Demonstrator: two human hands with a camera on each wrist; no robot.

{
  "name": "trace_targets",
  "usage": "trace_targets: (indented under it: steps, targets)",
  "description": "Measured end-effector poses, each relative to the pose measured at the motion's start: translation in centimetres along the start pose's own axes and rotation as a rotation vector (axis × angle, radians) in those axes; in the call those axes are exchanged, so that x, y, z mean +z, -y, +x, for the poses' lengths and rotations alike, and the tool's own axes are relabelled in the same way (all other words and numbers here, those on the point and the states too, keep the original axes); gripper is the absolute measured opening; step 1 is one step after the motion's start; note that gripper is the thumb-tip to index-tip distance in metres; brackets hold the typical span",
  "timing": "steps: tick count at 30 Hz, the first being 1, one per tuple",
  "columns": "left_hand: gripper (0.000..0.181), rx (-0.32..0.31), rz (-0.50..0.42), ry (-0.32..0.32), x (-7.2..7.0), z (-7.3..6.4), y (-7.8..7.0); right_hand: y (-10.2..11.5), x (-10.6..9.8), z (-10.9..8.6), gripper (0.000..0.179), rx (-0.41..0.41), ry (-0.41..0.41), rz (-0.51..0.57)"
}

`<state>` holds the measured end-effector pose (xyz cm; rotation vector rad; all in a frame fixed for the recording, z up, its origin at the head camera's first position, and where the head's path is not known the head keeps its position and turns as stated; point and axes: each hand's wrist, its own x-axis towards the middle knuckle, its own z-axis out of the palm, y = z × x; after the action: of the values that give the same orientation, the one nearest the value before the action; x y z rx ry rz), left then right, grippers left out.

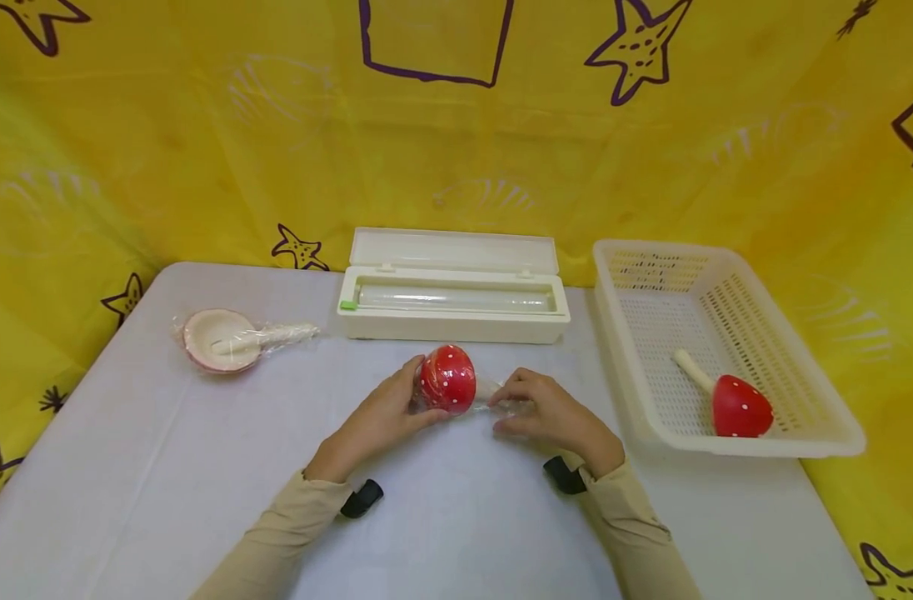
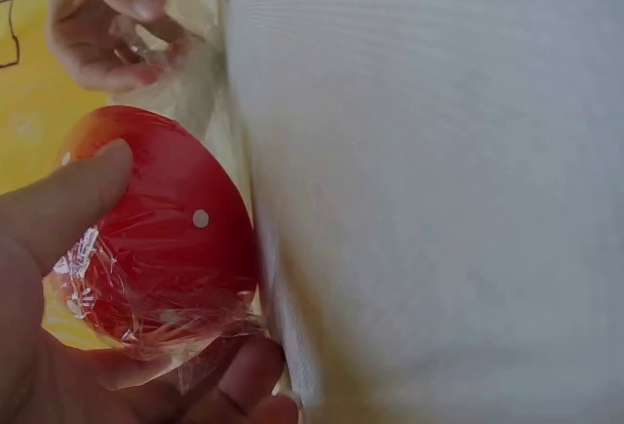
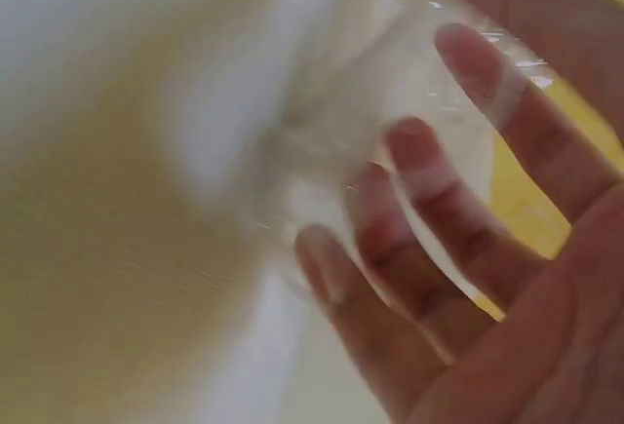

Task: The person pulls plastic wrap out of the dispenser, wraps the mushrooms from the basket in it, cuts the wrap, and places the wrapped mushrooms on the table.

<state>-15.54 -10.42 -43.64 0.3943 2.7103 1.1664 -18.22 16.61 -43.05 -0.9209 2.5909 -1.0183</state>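
Note:
My left hand [image 1: 385, 410] grips a toy mushroom by its red, white-dotted cap [image 1: 447, 379], low over the table. Clear plastic wrap [image 2: 146, 322] covers the cap, creased and glossy under the thumb in the left wrist view. To the right, my right hand [image 1: 550, 412] has its fingers bent around the loose wrap at the pale stem [image 1: 485, 390]. Its fingers [image 3: 419, 156] show close up in the right wrist view, spread against the transparent film, with the stem blurred behind.
A white wrap dispenser box [image 1: 454, 327] stands lid-up at the back, a film roll [image 1: 456, 297] inside. At left lies another wrapped mushroom [image 1: 222, 340], its pale hollow underside upward. The white basket [image 1: 816, 400] on the right holds an unwrapped red mushroom [image 1: 740, 407]. A yellow patterned cloth [image 1: 456, 142] hangs behind.

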Motion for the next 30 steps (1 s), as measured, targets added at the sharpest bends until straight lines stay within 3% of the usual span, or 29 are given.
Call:
trace_targets:
  steps: [3, 8, 13, 17, 20, 24, 30]
  targets:
    - [0.090, 0.006, 0.033, -0.023, 0.1, 0.1, 0.1, 0.6, -0.4, -0.3, 0.020, -0.010, -0.003, -0.048]
    - [0.087, 0.002, 0.070, -0.051, 0.1, 0.0, -0.1, 1.2, -0.5, -0.4, 0.007, -0.036, -0.094, -0.153]
    - [0.086, -0.042, 0.162, -0.120, 0.3, -0.2, -0.3, 1.4, -0.6, -0.4, 0.024, 0.002, -0.080, -0.128]
    - [0.082, 0.003, 0.156, -0.155, 0.4, 0.0, -0.4, 1.2, -0.8, -0.3, 0.022, 0.024, -0.106, -0.117]
    - [0.080, 0.040, 0.107, -0.135, 0.5, 0.1, -0.3, 1.1, -1.1, -0.3, 0.016, 0.023, -0.193, -0.109]
    - [0.087, 0.031, 0.055, -0.095, 0.4, 0.1, -0.3, 0.9, -1.5, -0.4, 0.012, -0.007, -0.314, -0.088]
    - [0.091, 0.058, 0.024, -0.063, 0.3, 0.2, -0.5, 1.2, -2.2, -0.6, 0.010, -0.004, -0.340, 0.028]
